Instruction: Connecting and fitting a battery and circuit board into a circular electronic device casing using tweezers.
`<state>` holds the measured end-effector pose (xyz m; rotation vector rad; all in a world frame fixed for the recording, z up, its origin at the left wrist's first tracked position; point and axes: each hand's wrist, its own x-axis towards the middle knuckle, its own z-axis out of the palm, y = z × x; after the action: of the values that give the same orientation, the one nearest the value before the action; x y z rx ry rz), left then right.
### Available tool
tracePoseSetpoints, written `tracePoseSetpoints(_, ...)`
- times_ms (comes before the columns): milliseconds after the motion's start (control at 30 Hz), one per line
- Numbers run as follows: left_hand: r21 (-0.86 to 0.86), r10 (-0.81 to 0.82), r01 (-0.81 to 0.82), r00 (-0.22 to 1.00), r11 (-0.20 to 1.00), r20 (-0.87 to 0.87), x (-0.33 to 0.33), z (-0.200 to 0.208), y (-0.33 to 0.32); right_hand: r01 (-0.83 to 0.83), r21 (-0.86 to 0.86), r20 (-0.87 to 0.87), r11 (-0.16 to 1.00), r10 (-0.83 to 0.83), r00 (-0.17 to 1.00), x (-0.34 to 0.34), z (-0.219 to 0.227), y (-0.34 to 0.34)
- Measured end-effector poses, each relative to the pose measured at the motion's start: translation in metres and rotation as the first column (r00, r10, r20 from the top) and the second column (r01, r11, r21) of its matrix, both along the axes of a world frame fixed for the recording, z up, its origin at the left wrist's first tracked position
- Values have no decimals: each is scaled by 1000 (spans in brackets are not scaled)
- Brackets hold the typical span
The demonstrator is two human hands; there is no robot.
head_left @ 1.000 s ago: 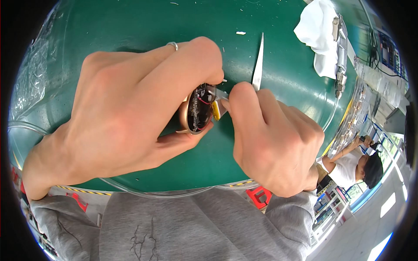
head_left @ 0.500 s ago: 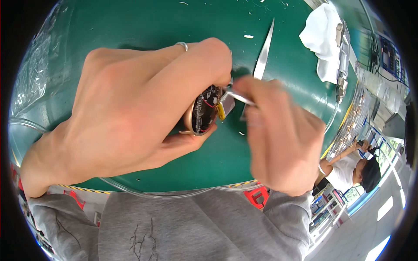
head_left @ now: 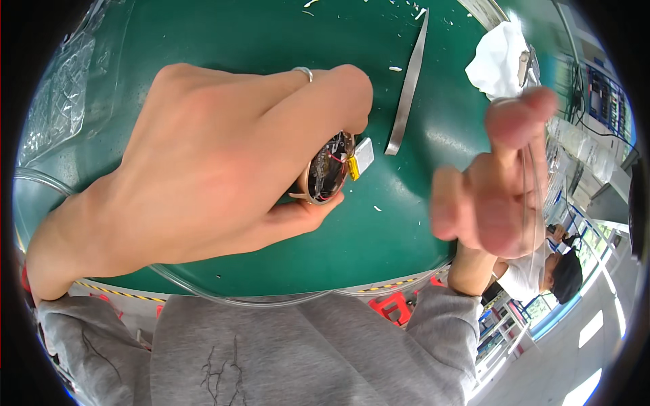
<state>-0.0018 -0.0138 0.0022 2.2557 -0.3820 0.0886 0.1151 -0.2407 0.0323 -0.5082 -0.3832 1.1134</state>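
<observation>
— Lying on edge in the left hand (head_left: pixel 203 169), is that the small round device with a rose-gold metal rim (head_left: pixel 327 169)?

— Yes. The thumb presses its lower rim and the fingers curl over the top, pinching it so the open back faces right. Dark circuitry, a red wire and a yellow tab show inside, and a small silver rectangular cell (head_left: pixel 364 155) hangs out at its right side. It sits over the middle of the green bench mat (head_left: pixel 223 40), slightly toward the near edge. A silver ring (head_left: pixel 302 71) is on one finger.

— And the right hand (head_left: pixel 497 186)?

— Raised well apart to the right, near the bench's right edge, blurred. Its fingers are loosely spread; I cannot tell whether it holds anything.

— Room to move?

— Between the two hands the mat is bare but for white flecks. A clear plastic tube (head_left: pixel 223 296) curves along the near edge, beside the yellow-and-black striped tape (head_left: pixel 122 292).

— What else lies around?

— Long flat steel tweezers (head_left: pixel 408 88) lie just beyond the device, running toward the far edge, close to the cell but not touching. A crumpled white cloth (head_left: pixel 497 57) sits at the far right corner. Clear crinkled plastic wrapping (head_left: pixel 57 101) lies at the far left edge.

— Anything past the bench?

— Another person in a white top and dark cap (head_left: pixel 552 274) is beyond the right edge, with shelving behind. The grey sleeves (head_left: pixel 271 352) fill the near side.
</observation>
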Motion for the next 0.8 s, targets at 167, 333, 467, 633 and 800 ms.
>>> tracePoseSetpoints(167, -5, 7, -7, 1000, 1000, 3, -2, -1, 1, 266, -258, 645, 929, -39, 763, -12, -15, 2)
tracePoseSetpoints(333, -27, 14, -14, 1000, 1000, 5, -2, -1, 1, 446, -269, 948, 853, 153, 280, -12, -7, 10)
tracePoseSetpoints(467, -39, 6, -6, 1000, 999, 16, 0, -3, -1, 502, -136, 966, 854, 3, 257, -24, -22, 6)
tracePoseSetpoints(633, -105, 2, 1, 999, 995, 32, 3, -6, -3, 448, -28, 998, 893, 4, 56, -15, -29, 10)
tracePoseSetpoints(800, -119, 48, -36, 994, 992, 99, 5, -6, -8, 456, -59, 998, 888, 69, -5, -14, -20, 11)
